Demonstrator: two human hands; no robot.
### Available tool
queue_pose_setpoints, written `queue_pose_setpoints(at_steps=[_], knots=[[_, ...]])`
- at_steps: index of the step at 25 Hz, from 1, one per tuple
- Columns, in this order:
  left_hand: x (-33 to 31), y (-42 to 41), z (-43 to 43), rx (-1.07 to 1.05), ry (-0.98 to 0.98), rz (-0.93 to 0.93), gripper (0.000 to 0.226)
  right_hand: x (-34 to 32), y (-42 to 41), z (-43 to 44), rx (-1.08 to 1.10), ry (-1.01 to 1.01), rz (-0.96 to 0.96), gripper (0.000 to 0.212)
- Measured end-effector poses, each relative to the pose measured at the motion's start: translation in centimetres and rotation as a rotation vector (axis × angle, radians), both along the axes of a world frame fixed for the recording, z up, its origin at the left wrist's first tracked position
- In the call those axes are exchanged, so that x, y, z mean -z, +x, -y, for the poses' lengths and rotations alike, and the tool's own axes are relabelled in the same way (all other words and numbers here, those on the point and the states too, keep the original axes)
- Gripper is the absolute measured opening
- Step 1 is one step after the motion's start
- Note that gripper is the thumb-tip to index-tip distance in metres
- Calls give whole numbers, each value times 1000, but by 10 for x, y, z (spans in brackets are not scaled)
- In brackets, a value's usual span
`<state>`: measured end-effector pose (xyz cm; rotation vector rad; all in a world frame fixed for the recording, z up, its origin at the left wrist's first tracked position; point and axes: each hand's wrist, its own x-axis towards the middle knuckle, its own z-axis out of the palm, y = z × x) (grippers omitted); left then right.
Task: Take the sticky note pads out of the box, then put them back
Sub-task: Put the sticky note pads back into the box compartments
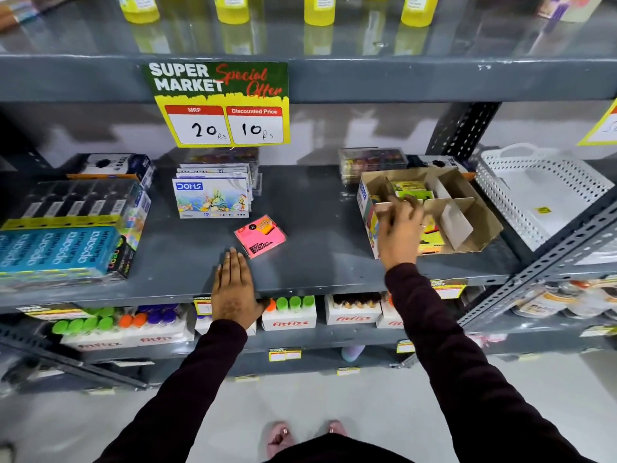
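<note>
Sticky note pads: one pink pad [260, 236] lies flat and slightly turned on the grey shelf [320, 208], out of the box and well apart from it; yellow-green pads [412, 190] sit in a rear compartment of the box, and a further yellow pad [432, 237] shows in the front compartment. Cardboard box [467, 228] — open-topped, split by card dividers, standing at the right of the shelf. Right hand [399, 228] reaches into the front left part of the box, its fingers curled over the front wall near a divider; whether this grip is closed on a pad cannot be told, since the fingertips are hidden. Left hand [233, 289] rests palm down on the shelf's front edge, fingers straight and together, holding nothing, its fingertips just short of the pink pad. Both arms wear dark sleeves.

Surroundings: DOMS colour boxes [212, 198] stand behind the pink pad; blue apsara packs [60, 250] fill the left end; a white perforated basket [541, 192] lies to the right of the box. A price sign [220, 103] — "20 Rs", "10 Rs" — hangs from the shelf above.
</note>
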<state>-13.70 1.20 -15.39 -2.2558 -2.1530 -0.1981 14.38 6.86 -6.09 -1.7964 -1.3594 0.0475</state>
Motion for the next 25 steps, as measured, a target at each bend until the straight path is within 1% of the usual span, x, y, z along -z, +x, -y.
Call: queue_pose_setpoints(at_steps=[2,3,4,6,8,10,13,20,23,25], knots=[[1,0,0,0,-1,-4,115,0,-42,-2,-210,-37,-12,38],[1,0,0,-2,0,11,116,6,-64,-4,-327,-113,-31,36],[0,0,0,-4,-4,33,117,14,-84,-5,-435,-213,-39,37],[-2,0,0,6,-18,64,117,29,-116,-8,-576,-435,-25,50],[-4,0,1,9,-30,74,117,42,-137,-12,-634,-533,-10,65],[-5,0,2,9,-29,85,116,49,-149,-18,-629,-543,26,76],[-5,1,2,-8,-24,108,110,52,-160,-26,-618,-550,118,83],[-5,0,2,-32,-39,82,108,49,-175,-28,-542,-503,203,86],[-6,0,3,-31,-34,90,111,47,-168,-23,-515,-502,274,87],[-5,-1,3,-16,-31,97,113,43,-156,-17,-492,-514,265,84]])
